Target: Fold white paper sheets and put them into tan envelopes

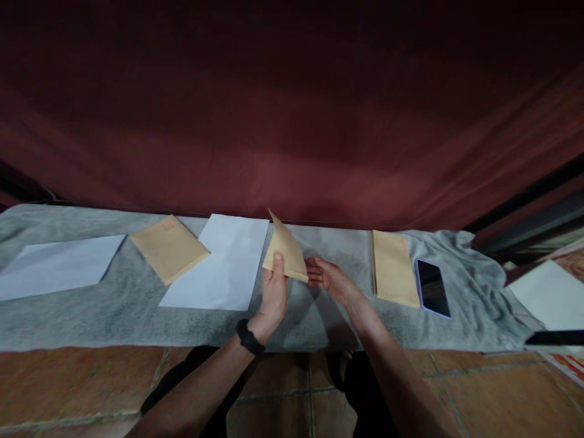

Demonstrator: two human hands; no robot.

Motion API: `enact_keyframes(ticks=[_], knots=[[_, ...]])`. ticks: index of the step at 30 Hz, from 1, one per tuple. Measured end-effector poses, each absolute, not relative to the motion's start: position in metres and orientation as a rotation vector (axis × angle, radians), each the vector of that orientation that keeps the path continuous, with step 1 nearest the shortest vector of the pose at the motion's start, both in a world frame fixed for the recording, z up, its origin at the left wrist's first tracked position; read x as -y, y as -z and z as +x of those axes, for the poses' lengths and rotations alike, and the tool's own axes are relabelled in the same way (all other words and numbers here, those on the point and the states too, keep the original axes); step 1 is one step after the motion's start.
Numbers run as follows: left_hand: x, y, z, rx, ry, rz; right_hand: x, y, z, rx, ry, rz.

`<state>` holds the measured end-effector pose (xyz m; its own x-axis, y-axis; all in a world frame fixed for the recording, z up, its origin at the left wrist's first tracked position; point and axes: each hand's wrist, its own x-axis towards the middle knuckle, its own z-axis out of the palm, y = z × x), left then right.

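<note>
A brown paper envelope [285, 248] is tilted up over the grey cloth, its far corner standing higher than the rest. My left hand [274, 290], with a black band on the wrist, grips its near edge, thumb on top and fingers underneath. At the envelope's right corner is my right hand [331, 278], fingers stretched out towards it; whether they touch the paper I cannot tell. Just left of my left hand lie white paper sheets [232, 261]. Another brown envelope [168, 248] with red print overlaps their left side.
More white paper [59, 264] lies at the far left of the grey cloth [137, 325]. To the right are a stack of brown envelopes [396, 267] and a phone [433, 288]. A dark red curtain [292, 121] hangs along the back. Tiled floor [77, 386] shows in front.
</note>
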<state>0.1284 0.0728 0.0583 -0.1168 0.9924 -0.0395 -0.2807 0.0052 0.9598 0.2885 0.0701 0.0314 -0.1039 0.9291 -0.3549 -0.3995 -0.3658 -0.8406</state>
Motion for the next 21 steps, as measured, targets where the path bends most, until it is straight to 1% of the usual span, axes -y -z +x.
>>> enact_keyframes(ticks=[2,6,9,12,16,18,21], knots=[[-0.058,-0.058,0.135,-1.016,-1.346,0.872,-0.068,-0.032,0.283,0.699,-1.671,-1.083],[-0.039,-0.060,0.137,-0.941,-1.186,0.834,-0.066,-0.035,0.281,0.682,-1.545,-1.099],[-0.049,-0.057,0.124,-0.967,-1.112,0.761,-0.065,-0.035,0.288,0.702,-1.464,-1.144],[-0.067,-0.047,0.106,-1.091,-1.072,0.681,-0.065,-0.030,0.296,0.753,-1.412,-1.216],[-0.071,-0.031,0.094,-1.189,-0.955,0.833,-0.072,-0.019,0.302,0.858,-1.374,-1.281],[-0.067,-0.026,0.095,-1.170,-0.878,0.941,-0.078,-0.013,0.303,0.932,-1.330,-1.325],[-0.063,-0.021,0.098,-1.142,-0.859,1.001,-0.084,-0.007,0.303,1.058,-1.230,-1.400]])
